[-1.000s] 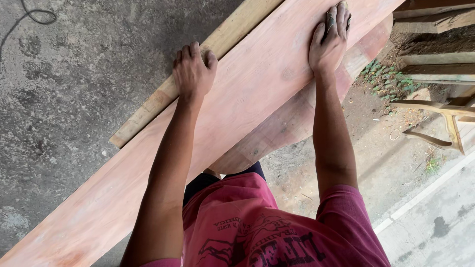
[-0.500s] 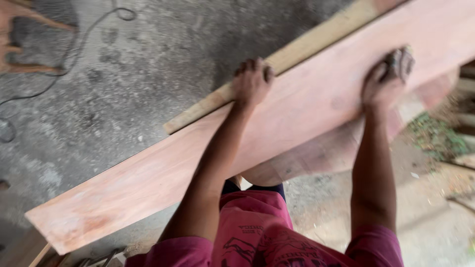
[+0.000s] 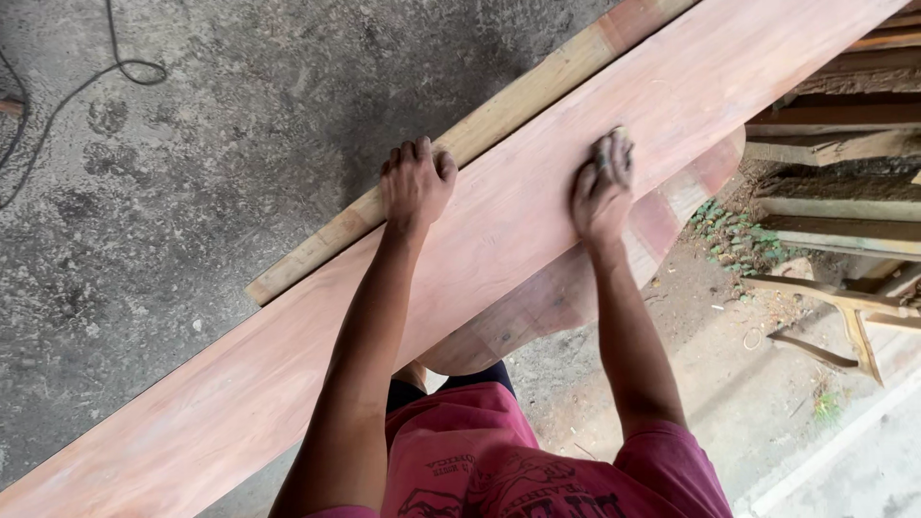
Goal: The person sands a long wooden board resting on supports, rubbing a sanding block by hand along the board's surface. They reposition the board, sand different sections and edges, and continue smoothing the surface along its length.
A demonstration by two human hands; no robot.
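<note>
**Two hands on a long reddish plank**

Nearest the camera is the person's red printed shirt (image 3: 499,460), with both bare forearms reaching forward over the work. The long reddish wooden plank (image 3: 288,384) runs diagonally from the lower left corner to the upper right, lying over a rounded wooden piece (image 3: 537,307) of the same colour beneath it. The plank looks stiff and fairly heavy, its face smooth and dusty, so likely slippery under a flat palm; its long edges seem the surest place to take hold.

The left hand (image 3: 414,182) rests at the plank's far edge, fingers curled narrow over it, just beside a paler wooden batten (image 3: 480,139) that lies along that edge. The right hand (image 3: 602,187) presses down on the plank's face, fingers drawn together over a small dark pad, probably sandpaper (image 3: 614,146), mostly hidden beneath them.

Further off, a black cable (image 3: 115,58) trails over the grey concrete floor (image 3: 192,192), and stacked timber (image 3: 835,153) stands at the right.
</note>
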